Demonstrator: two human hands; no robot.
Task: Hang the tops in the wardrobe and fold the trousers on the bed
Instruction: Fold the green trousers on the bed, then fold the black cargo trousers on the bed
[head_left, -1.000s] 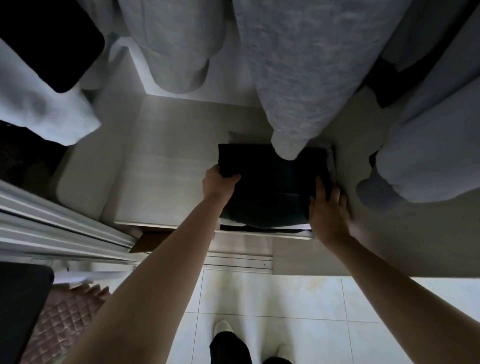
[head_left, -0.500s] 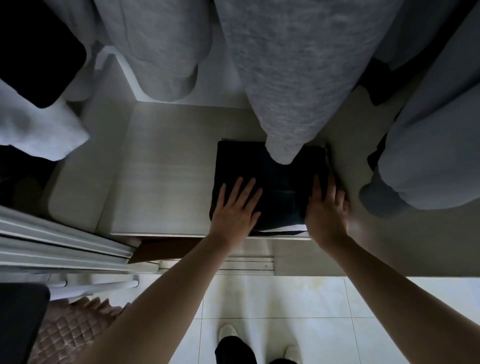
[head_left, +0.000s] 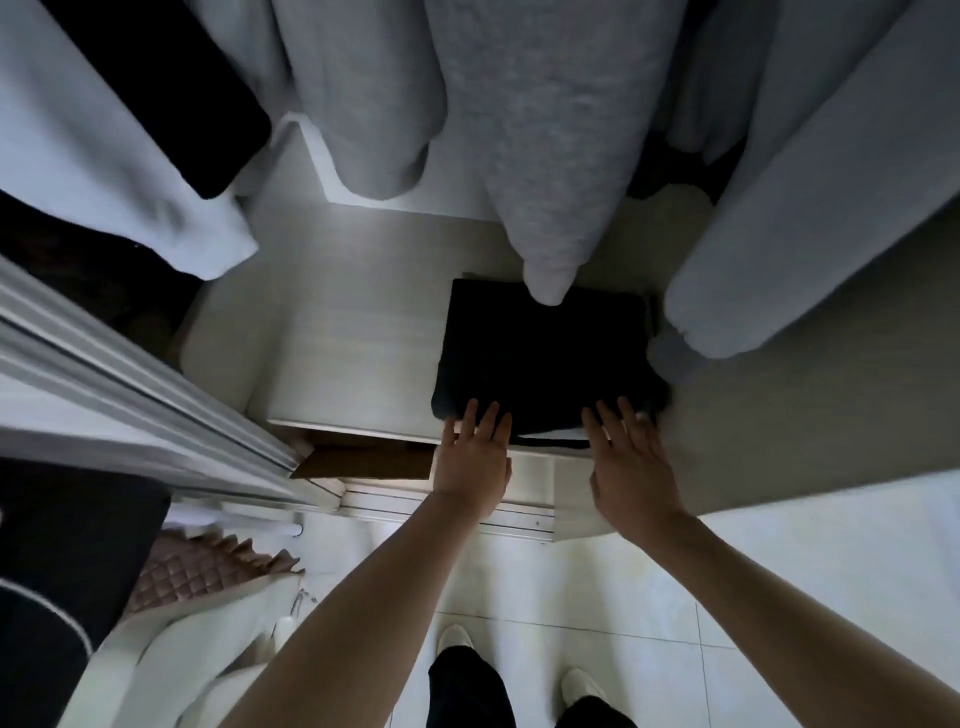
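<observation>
Grey tops (head_left: 545, 130) hang above the wardrobe shelf (head_left: 353, 353), where the folded dark trousers (head_left: 545, 358) lie at its right end. Left hand (head_left: 472, 457) and right hand (head_left: 631, 467) reach for the stack's near edge, fingers straight and gripping nothing; fingertips perhaps just touch it.

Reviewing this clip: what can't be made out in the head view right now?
- Hangers and rail: cut off by the top edge; only the hems of the grey hanging tops show.
- Folded black trousers: far edge hidden behind a grey sleeve; folds lost in darkness.
- What lies under the trousers: only a pale edge shows between left hand and right hand.
</observation>
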